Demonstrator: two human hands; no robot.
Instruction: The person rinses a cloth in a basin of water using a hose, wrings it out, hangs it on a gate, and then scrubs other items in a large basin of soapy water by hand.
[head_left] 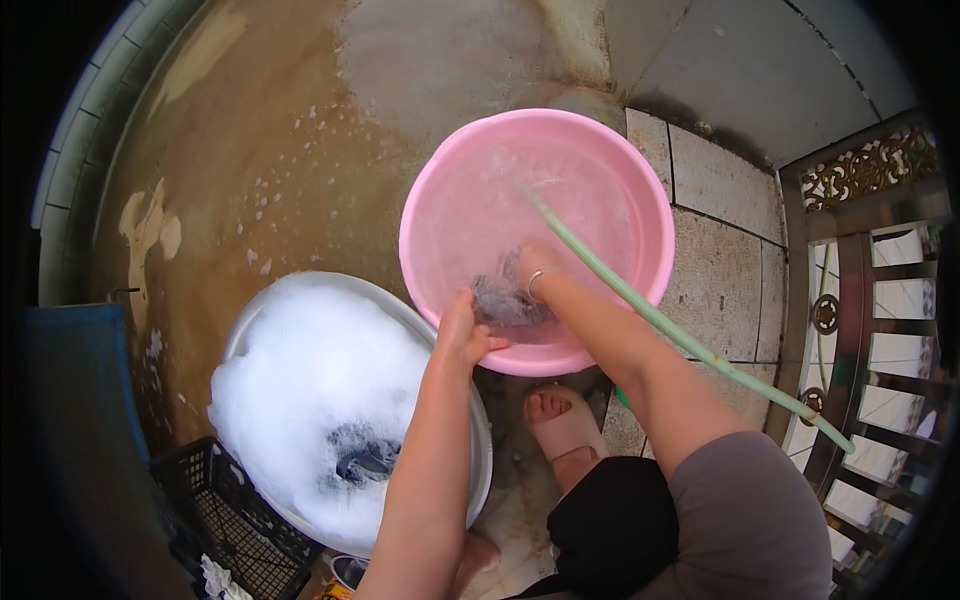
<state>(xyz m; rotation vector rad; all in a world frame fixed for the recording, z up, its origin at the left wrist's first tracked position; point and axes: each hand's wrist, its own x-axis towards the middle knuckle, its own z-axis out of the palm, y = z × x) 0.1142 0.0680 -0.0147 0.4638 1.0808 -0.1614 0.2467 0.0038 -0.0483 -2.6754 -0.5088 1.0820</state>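
Observation:
A pink basin [660,235] holds cloudy water. Near its front side a dark cloth [507,300] lies in the water, partly under the surface. Into that water dips my right hand [540,265], closed at the cloth's right side; a thin bracelet circles the wrist, and the water blurs the fingers. My left hand [468,332] is at the near left rim beside the cloth, with its fingers apart. A pale green hose [640,300] crosses over the right rim, its end inside the basin.
A metal basin [484,455] heaped with white foam [310,370] stands at the near left, a dark item [365,460] showing through. Beside it are a black plastic crate [240,530] and a blue-edged panel [80,370]. A metal railing [850,330] borders the right. Wet patches mark the floor.

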